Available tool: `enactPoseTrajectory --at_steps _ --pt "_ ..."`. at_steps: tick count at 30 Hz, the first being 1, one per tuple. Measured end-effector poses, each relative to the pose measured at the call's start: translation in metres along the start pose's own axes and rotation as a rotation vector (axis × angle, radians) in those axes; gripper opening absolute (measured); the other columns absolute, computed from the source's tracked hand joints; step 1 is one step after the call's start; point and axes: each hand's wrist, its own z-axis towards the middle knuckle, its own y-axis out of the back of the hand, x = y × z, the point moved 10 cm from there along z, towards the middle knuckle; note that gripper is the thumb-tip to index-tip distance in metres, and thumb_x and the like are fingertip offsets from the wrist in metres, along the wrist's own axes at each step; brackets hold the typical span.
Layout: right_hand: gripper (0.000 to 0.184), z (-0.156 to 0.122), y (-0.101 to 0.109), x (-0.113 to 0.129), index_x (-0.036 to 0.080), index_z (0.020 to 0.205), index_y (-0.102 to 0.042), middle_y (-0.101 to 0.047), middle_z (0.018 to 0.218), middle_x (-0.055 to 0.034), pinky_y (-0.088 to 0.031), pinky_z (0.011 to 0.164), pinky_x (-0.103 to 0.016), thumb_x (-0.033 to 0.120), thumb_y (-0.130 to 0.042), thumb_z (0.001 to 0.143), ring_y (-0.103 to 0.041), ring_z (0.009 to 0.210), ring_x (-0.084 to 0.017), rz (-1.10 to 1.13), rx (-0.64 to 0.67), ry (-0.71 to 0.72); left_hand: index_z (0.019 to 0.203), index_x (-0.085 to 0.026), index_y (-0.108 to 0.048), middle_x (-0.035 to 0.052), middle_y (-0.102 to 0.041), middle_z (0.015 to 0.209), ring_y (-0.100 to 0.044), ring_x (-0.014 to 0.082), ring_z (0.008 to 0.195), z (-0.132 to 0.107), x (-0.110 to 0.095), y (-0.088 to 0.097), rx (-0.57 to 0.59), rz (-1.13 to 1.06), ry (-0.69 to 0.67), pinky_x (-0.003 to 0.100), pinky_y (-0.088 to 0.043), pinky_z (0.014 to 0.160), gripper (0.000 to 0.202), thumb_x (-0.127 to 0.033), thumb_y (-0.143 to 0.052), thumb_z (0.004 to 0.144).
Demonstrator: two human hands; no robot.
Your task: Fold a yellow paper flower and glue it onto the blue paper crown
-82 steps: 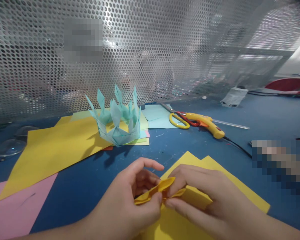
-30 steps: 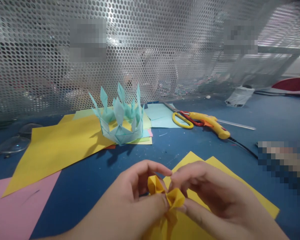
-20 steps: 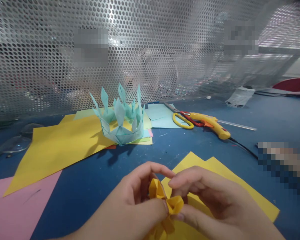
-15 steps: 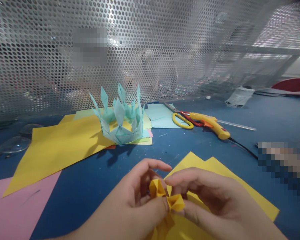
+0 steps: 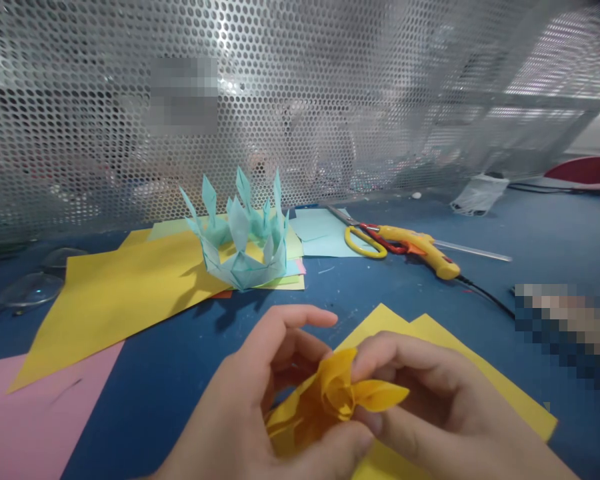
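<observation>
A folded yellow paper piece (image 5: 336, 393) is held between my two hands, low in the middle of the view. Two pointed flaps stick out from its folded centre, one upward and one to the right. My left hand (image 5: 260, 393) is curled around its left side, thumb along the front and index finger raised off it. With thumb and index finger, my right hand (image 5: 430, 400) pinches it beside the right flap. Yellow paper sheets (image 5: 500, 380) lie on the blue table (image 5: 160, 413) beneath my right hand.
A light-blue folded paper crown (image 5: 245, 267) stands on stacked coloured sheets. Scissors (image 5: 367, 241) touch a yellow glue gun (image 5: 430, 253), whose cord runs right. Glasses (image 5: 27, 291) and pink paper (image 5: 45, 413) lie at left. A perforated metal panel (image 5: 300, 100) rises behind.
The folded yellow paper has turned, and its two small cupped ends now show as longer, spread-out flaps. My left hand has opened wider around it. My right fingers have shifted slightly.
</observation>
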Motion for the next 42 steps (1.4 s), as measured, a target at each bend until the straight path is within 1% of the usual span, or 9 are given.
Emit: enactPoseTrajectory --at_steps 8,12,18,22,26,30,35,39,42 --pt "0.014 -0.006 -0.005 -0.002 0.030 0.081 -0.080 -0.072 0.078 0.0058 -0.055 0.071 -0.011 0.038 -0.091 0.080 -0.067 0.075 -0.006 0.088 -0.040 0.016 0.098 -0.037 -0.072 -0.0153 -0.075 0.077 -0.075 0.0056 0.073 0.001 -0.005 0.002 -0.014 -0.028 -0.063 0.007 -0.055 0.069 0.041 -0.009 -0.081 0.070" --pt "0.010 -0.008 -0.004 0.002 0.033 0.089 -0.078 -0.073 0.083 0.0052 -0.055 0.075 -0.014 0.039 -0.086 0.087 -0.071 0.081 -0.008 0.009 -0.027 0.098 0.099 -0.035 -0.072 -0.0130 -0.076 0.083 -0.075 0.0086 0.077 0.004 -0.005 -0.003 0.117 0.074 -0.033 0.010 -0.057 0.071 0.042 -0.008 -0.082 0.069" --pt "0.004 -0.014 -0.003 0.013 0.037 0.101 -0.073 -0.076 0.094 0.0038 -0.060 0.079 -0.018 0.034 -0.074 0.097 -0.074 0.087 -0.012 -0.269 0.085 0.194 0.102 -0.030 -0.076 -0.0034 -0.080 0.085 -0.077 0.0185 0.080 0.005 -0.007 -0.008 0.182 0.252 -0.029 0.020 -0.063 0.070 0.030 -0.022 -0.084 0.075" --pt "0.006 -0.013 0.000 0.028 0.032 0.095 -0.075 -0.078 0.086 -0.0006 -0.064 0.072 -0.023 0.039 -0.074 0.096 -0.076 0.079 -0.017 -0.450 0.021 0.273 0.109 -0.029 -0.076 -0.0002 -0.079 0.081 -0.078 0.0243 0.085 0.012 -0.011 -0.008 0.142 0.302 -0.048 0.025 -0.065 0.070 0.038 -0.035 -0.087 0.073" --pt "0.028 -0.009 0.004 0.040 0.028 0.090 -0.077 -0.077 0.077 -0.0059 -0.066 0.064 -0.031 0.055 -0.082 0.083 -0.077 0.075 -0.024 -0.615 -0.113 0.301 0.106 -0.029 -0.078 -0.0007 -0.080 0.079 -0.079 0.0241 0.084 0.013 -0.011 -0.007 0.125 0.296 -0.051 0.024 -0.066 0.069 0.034 -0.034 -0.087 0.074" --pt "0.030 -0.007 -0.002 0.051 0.029 0.087 -0.079 -0.077 0.075 -0.0059 -0.066 0.063 -0.030 0.059 -0.082 0.081 -0.077 0.073 -0.024 -0.672 -0.109 0.353 0.093 -0.030 -0.079 -0.0048 -0.082 0.080 -0.080 0.0186 0.077 0.006 -0.004 -0.004 0.138 0.203 -0.029 0.018 -0.064 0.067 0.023 -0.021 -0.086 0.073" --pt "0.022 -0.010 -0.001 0.048 0.030 0.081 -0.081 -0.078 0.068 -0.0042 -0.065 0.057 -0.026 0.052 -0.083 0.083 -0.077 0.063 -0.022 -0.661 -0.075 0.353 0.088 -0.035 -0.081 -0.0124 -0.083 0.081 -0.078 0.0091 0.070 0.002 -0.011 -0.002 0.168 0.138 -0.137 0.007 -0.057 0.066 0.035 -0.005 -0.084 0.070" --pt "0.004 -0.013 -0.003 0.048 0.036 0.084 -0.084 -0.083 0.073 -0.0007 -0.063 0.054 -0.021 0.034 -0.084 0.087 -0.077 0.057 -0.018 -0.506 0.017 0.435 0.094 -0.043 -0.083 -0.0109 -0.082 0.083 -0.077 0.0113 0.069 0.002 -0.018 0.006 0.131 0.150 -0.307 0.009 -0.059 0.063 0.034 -0.016 -0.091 0.074" --pt "0.013 -0.013 0.005 0.052 0.041 0.085 -0.085 -0.084 0.075 0.0028 -0.063 0.059 -0.018 0.028 -0.086 0.085 -0.078 0.059 -0.016 -0.471 -0.062 0.436 0.114 -0.051 -0.075 -0.0094 -0.080 0.092 -0.077 0.0140 0.072 0.000 -0.005 0.014 0.107 0.212 -0.291 0.014 -0.062 0.060 0.047 -0.028 -0.093 0.076"
